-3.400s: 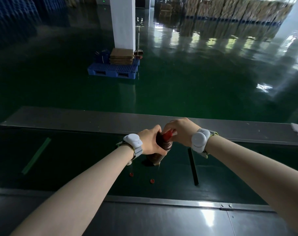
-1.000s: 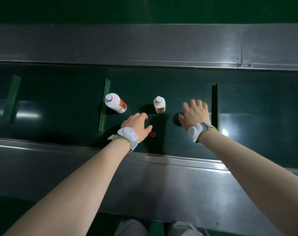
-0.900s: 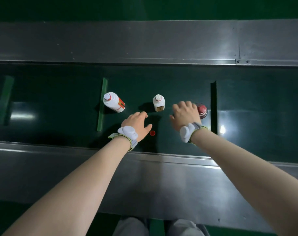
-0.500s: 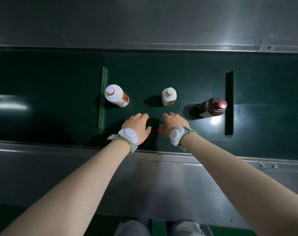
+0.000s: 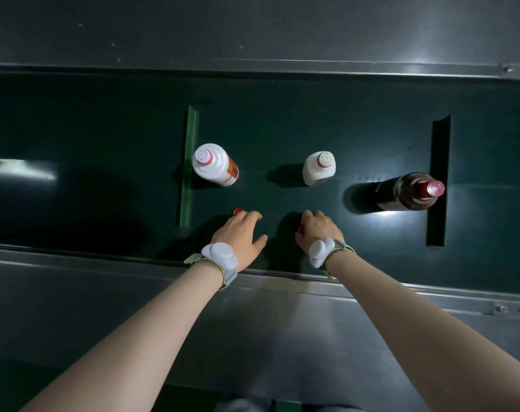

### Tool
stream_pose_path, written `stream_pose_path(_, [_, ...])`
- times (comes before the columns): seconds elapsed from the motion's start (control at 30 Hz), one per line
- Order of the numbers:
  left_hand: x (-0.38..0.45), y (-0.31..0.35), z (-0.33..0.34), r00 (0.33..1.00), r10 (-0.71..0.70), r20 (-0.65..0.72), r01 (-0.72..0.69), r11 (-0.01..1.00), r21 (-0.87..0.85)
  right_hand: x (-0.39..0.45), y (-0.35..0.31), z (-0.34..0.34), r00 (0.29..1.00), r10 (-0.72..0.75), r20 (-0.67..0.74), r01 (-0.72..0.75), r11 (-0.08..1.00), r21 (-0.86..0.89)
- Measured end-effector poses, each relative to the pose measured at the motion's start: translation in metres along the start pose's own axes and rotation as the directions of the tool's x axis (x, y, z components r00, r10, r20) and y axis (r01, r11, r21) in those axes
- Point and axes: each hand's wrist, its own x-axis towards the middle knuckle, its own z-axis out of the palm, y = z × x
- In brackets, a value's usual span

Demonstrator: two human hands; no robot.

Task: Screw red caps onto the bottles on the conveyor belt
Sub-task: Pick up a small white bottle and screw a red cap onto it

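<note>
Three bottles upright mid-belt (image 5: 74,138): two glossy white (image 5: 214,164) (image 5: 318,168), one dark glass (image 5: 401,192) (already red-capped). Two small round red caps near the front edge: one (image 5: 238,211) at left hand (image 5: 240,236) fingertips, loosely spread; one (image 5: 300,229) under right hand (image 5: 318,230), grip unclear.

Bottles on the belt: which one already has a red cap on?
The dark brown bottle, rightmost beside the black cleat. The two white bottles show bare white tops.

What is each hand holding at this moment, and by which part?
The left hand holds nothing; a loose red cap lies by its fingertips. The right hand covers another red cap; whether it grips it cannot be told.
</note>
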Motion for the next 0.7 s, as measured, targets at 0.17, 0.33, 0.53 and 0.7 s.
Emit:
stream_pose_path(0.17, [0.016,0.048,-0.032,0.988,0.021,-0.151,-0.040,0.991,-0.126,-0.027,0.012,-0.046,0.989,0.023,-0.145,0.004,0.984,0.180])
stream_pose_path(0.33, [0.038,0.101,-0.049,0.969,0.030,-0.244,-0.086,0.972,-0.220,-0.048,0.027,-0.091,0.952,0.065,-0.299,0.041,0.941,0.335])
stream_pose_path(0.53, [0.077,0.154,-0.049,0.970,0.012,-0.244,-0.076,0.964,-0.256,-0.074,0.057,-0.129,0.895,0.079,-0.439,0.116,0.909,0.400])
stream_pose_path(0.7, [0.098,0.159,-0.048,0.974,-0.088,-0.210,0.047,0.979,-0.196,-0.094,0.073,-0.144,0.859,0.047,-0.510,0.182,0.902,0.391])
